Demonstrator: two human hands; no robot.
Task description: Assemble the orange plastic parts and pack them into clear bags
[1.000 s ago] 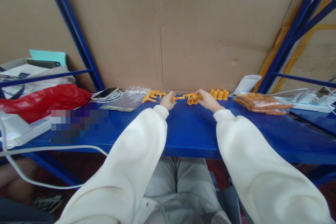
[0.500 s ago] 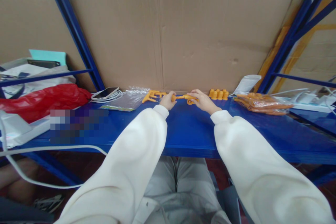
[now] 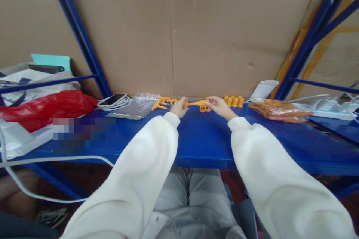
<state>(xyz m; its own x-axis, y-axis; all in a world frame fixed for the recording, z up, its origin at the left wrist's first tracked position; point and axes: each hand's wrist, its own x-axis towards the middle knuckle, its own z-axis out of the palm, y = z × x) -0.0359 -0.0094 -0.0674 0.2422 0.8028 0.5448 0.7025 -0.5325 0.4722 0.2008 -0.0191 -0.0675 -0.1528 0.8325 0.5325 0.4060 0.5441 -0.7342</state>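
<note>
Between my two hands runs an orange plastic rod (image 3: 201, 103) with a blue section near its left end. My left hand (image 3: 178, 108) is closed round that left end, where a rounded orange knob shows at the fingertips. At the right end, my right hand (image 3: 220, 107) pinches the rod between thumb and fingers. Small round orange pieces (image 3: 205, 108) with hollow centres lie just under the rod, beside my right fingers. Orange branching plastic parts (image 3: 162, 102) rest left of my left hand. Several orange block-like pieces (image 3: 233, 101) stand in a row past my right hand.
The blue shelf (image 3: 206, 138) is backed by a cardboard sheet (image 3: 210, 44). On the left are a phone (image 3: 113, 99) with a white cable, a clear plastic bag (image 3: 137, 106) and a red bag (image 3: 53, 106). A bag of orange parts (image 3: 280, 110) lies right, near a power strip (image 3: 335, 110).
My right hand has shifted slightly to the right along the rod, uncovering more of it and the round pieces below. My left hand has stayed in place.
</note>
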